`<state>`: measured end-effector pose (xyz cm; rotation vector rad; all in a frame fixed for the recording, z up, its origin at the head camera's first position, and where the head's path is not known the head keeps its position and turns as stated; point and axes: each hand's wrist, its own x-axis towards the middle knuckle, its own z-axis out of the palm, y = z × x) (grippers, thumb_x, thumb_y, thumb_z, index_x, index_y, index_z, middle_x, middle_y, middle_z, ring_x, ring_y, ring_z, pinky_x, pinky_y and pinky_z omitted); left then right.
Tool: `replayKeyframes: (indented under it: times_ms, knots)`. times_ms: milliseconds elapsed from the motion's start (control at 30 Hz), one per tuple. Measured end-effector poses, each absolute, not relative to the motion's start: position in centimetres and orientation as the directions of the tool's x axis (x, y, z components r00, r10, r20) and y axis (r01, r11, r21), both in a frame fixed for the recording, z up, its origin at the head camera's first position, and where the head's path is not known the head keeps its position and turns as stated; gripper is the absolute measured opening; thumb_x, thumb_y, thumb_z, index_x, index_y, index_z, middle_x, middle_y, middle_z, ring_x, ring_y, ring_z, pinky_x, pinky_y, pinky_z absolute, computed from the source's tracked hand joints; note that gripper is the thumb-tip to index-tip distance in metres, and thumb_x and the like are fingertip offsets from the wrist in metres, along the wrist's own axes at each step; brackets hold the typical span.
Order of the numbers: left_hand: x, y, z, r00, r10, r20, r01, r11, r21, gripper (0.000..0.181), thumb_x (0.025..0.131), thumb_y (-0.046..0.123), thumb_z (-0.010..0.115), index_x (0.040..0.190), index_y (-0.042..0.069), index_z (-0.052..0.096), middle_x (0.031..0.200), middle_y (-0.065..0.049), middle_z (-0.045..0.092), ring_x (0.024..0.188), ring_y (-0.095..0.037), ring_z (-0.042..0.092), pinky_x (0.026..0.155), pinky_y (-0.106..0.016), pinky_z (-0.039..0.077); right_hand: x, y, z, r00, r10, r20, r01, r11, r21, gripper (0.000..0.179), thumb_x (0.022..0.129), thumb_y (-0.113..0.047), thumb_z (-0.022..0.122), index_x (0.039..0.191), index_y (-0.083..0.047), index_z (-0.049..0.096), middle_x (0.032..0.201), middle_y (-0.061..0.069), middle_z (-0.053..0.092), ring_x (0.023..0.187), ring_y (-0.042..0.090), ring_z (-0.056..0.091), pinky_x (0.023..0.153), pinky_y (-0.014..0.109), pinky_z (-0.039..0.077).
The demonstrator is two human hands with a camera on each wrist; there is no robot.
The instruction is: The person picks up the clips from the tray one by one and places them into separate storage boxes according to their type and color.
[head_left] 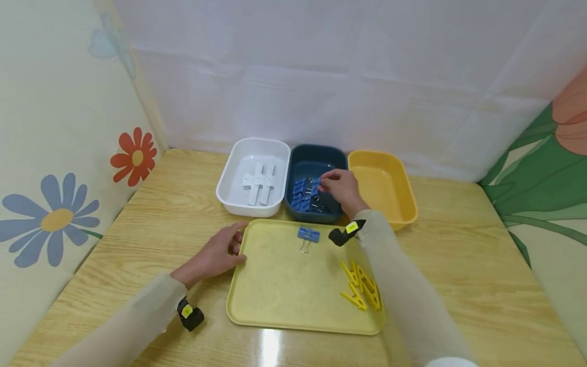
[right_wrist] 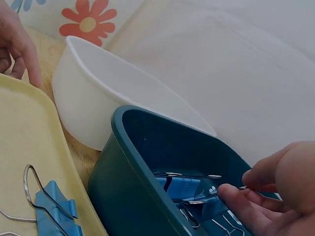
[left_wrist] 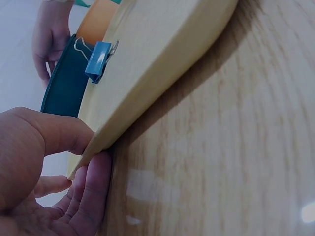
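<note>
My left hand (head_left: 224,251) grips the left rim of a yellow tray (head_left: 270,285); in the left wrist view the thumb lies over the rim and fingers curl beneath it. My right hand (head_left: 341,188) is inside the dark teal bin (head_left: 316,153), where thumb and finger pinch the wire handle of a blue binder clip (right_wrist: 212,207). Several other blue binder clips (head_left: 301,201) lie in that bin. One more blue binder clip (head_left: 309,234) rests on the tray near its far edge. Yellow clothespins (head_left: 359,288) lie at the tray's right side, beside my right forearm.
Left of the teal bin stands a white bin (head_left: 234,178) with white T-shaped pieces (head_left: 259,181) in it. A yellow-orange bin (head_left: 378,183) stands to the right. All three bins line up behind the tray on the wooden table (head_left: 472,265), before a white cloth (head_left: 312,76).
</note>
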<state>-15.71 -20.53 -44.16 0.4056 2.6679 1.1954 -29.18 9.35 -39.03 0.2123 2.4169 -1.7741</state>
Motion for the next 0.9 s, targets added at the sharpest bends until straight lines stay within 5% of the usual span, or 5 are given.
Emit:
replayKeyframes:
  times_ms: [900]
  knots:
    - [-15.7, -20.5, -44.0, -0.947, 0.312, -0.07, 0.159, 0.65, 0.743, 0.074, 0.076, -0.001, 0.071, 0.142, 0.0, 0.038, 0.099, -0.011, 0.051, 0.08, -0.015, 0.05, 0.07, -0.023, 0.042, -30.0, 8.5, -40.2, -0.984, 0.026, -0.179, 0.178, 0.318, -0.931, 0.02, 0.095, -0.007, 0.057, 0.112, 0.001, 0.065, 0.106, 0.014, 0.065, 0.082, 0.013, 0.066, 0.083, 0.03, 0.056]
